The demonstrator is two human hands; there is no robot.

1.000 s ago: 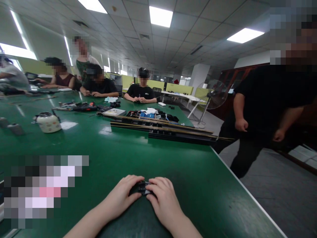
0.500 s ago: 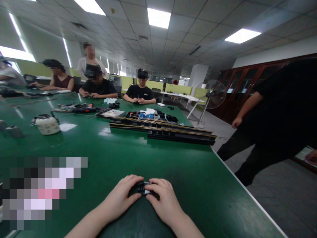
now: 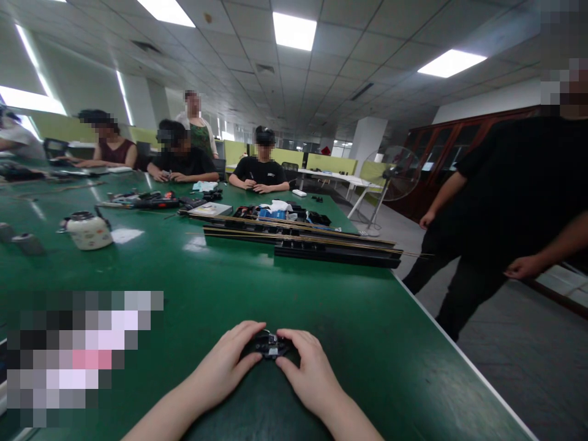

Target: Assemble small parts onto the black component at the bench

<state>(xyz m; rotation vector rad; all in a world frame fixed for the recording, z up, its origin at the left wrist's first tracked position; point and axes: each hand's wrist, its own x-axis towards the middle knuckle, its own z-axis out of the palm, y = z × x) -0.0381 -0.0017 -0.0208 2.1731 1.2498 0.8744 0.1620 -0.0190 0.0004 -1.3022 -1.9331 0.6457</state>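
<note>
A small black part with a pale patch and a shiny bit lies low in the middle of the view, between my hands, over the green table. My left hand holds it from the left, with the fingertips at its upper edge and the thumb at its lower edge. From the other side, my right hand curves round its right end, fingers on top and thumb below. The fingertips partly cover both ends of the part.
Black rails with thin brass-coloured rods lie across the table ahead. A white pot stands at the left. Several people sit across the table. A person in black stands beyond the right edge, near a fan.
My right fingers have drawn back a little, so more of the black part shows. The standing person at the right shows more of the body and a second hand; the one behind the table moved right.
</note>
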